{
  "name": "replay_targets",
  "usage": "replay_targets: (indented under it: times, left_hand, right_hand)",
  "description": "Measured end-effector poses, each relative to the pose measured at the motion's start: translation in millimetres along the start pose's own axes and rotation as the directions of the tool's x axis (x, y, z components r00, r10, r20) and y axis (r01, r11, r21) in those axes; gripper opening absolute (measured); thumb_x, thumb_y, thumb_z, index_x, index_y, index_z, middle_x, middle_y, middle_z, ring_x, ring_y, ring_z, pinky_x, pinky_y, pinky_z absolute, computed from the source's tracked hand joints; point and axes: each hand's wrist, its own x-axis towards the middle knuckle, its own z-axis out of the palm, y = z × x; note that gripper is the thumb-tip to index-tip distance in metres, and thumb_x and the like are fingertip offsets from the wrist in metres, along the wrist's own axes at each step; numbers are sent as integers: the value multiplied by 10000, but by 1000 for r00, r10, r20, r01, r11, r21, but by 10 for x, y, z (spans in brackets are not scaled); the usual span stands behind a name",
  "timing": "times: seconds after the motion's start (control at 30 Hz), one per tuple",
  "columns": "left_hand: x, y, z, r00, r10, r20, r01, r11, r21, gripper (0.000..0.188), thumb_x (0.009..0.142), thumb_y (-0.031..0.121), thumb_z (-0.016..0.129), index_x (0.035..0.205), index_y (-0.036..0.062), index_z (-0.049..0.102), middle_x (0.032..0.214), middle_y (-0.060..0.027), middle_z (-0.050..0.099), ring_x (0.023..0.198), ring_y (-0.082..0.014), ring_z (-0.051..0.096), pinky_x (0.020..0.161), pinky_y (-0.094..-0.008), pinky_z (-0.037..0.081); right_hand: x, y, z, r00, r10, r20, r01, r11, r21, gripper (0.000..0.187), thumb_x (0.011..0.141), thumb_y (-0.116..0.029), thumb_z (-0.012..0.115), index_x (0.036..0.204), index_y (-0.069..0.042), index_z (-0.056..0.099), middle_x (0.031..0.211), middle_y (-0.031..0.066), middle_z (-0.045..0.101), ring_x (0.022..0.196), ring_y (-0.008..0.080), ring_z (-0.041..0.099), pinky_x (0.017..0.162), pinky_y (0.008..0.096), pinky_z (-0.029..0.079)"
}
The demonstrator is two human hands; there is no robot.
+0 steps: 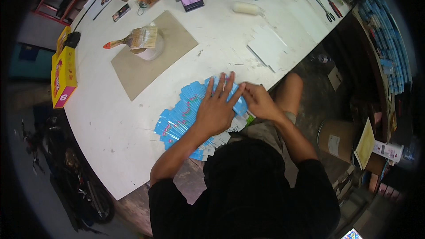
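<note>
In the head view, I have the left hand (214, 114) laid palm-down with fingers spread on the fan of blue flat cartons (175, 121); it presses rather than grips, as far as I can tell. The fan lies on the near edge of the white table (106, 137), under that hand and out past it to the left. The right hand (262, 102) is half curled at the fan's right end, thumb and fingertips drawn close together; I can't tell whether a piece is pinched between them. I judge the cartons light, thin and springy, with a shiny face apt to slide and edges easy to crease, so I'd keep a flat palm on the stack and take single pieces by the exposed edge, with a light fingertip pinch. Beyond the left hand, the brush (144, 37) rests across a pale cup (152, 53) on the grey-brown board (177, 40).
</note>
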Motion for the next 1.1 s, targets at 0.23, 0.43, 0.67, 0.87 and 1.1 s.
replay_targets:
  times: [0.23,0.43,0.67,0.87,1.1]
  left_hand:
    - [-72,-101,94,998,-15,57,23,990,-140,843,933,478,706,1530,-69,474,1616,-250,456,1563,-364,358,1316,-578,131]
    - [-41,-78,117,998,-24,53,34,983,-178,926,980,686,565,1503,-77,511,1607,-250,466,1563,-387,347,1315,-580,124]
    - [-43,-106,252,999,-38,-2,37,990,-133,548,1069,373,527,1392,-59,630,1507,-219,586,1498,-374,441,1284,-545,231]
    - [-20,-93,215,997,-71,-18,65,972,-227,515,1021,241,572,1447,-49,573,1498,-233,586,1441,-364,507,1232,-515,322]
    - [25,-21,48,997,1,-81,-6,999,-50,737,923,205,643,1582,-30,411,1636,-236,432,1569,-370,337,1309,-536,181]
  right_hand:
    - [475,25,-407,726,-583,-363,-18,512,-859,354,974,-202,706,1198,70,678,1205,293,675,1123,451,655,941,497,525]
    - [609,453,-566,867,-475,-148,3,303,-953,181,847,-70,685,1010,6,673,942,169,681,877,330,654,820,441,521]
    - [445,186,-396,888,-325,-324,67,789,-611,250,885,-59,713,1133,-24,699,890,147,706,879,350,672,773,420,536]
    - [160,-83,-4,794,-563,-231,215,615,-758,263,984,-111,664,1221,1,675,920,232,720,833,452,691,708,507,527]
    - [15,-188,57,975,-78,-209,33,977,-209,226,1007,-106,611,1130,79,653,845,323,679,805,508,681,694,568,511]
